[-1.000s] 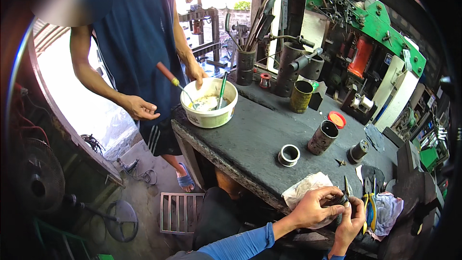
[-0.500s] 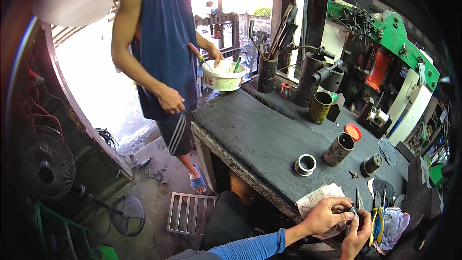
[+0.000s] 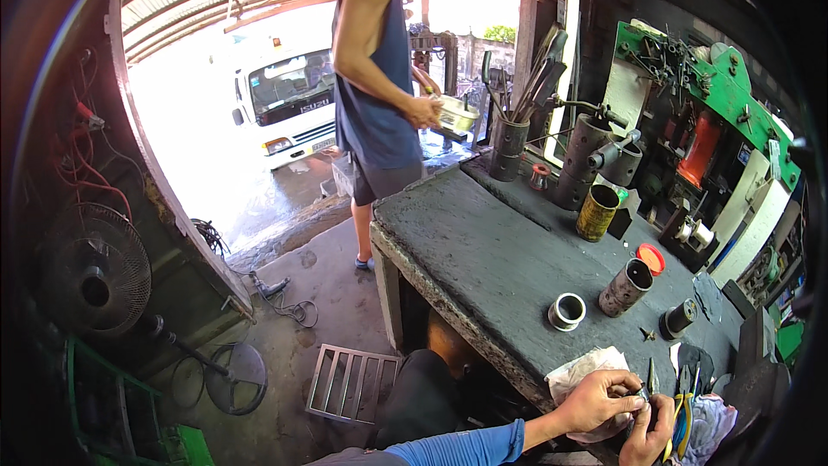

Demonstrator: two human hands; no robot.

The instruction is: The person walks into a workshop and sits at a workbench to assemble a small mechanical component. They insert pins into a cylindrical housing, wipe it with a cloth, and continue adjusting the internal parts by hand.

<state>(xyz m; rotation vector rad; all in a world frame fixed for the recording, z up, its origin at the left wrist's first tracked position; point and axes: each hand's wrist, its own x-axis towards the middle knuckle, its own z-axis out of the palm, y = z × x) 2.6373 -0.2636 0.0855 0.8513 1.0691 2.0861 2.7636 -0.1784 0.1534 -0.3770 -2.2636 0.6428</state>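
At the table's near right end, my left hand (image 3: 595, 403) and my right hand (image 3: 649, 433) meet with fingertips pinched round a small dark metal part (image 3: 642, 393). Fingers cover most of it, so its exact kind does not show. A crumpled pale cloth (image 3: 595, 368) lies beneath my left hand. Yellow-handled pliers (image 3: 683, 423) rest just right of my right hand, beside a bunched whitish rag (image 3: 714, 418). Beyond the hands stand a silvery metal ring (image 3: 567, 312), a worn metal cylinder (image 3: 623, 290) and a short dark cylinder (image 3: 679, 319).
The dark workbench (image 3: 457, 229) stretches away to the back left. On it are a yellow can (image 3: 596, 214), a red lid (image 3: 650, 259) and a holder of rods (image 3: 509, 148). Another person (image 3: 375, 78) stands at its far end with a pale tub (image 3: 457, 115). A fan (image 3: 95, 280) stands left.
The other person has turned and stepped away with the tub, now using both hands. A white truck shows outside. The view has shifted left; my hands keep their pinch on the part.
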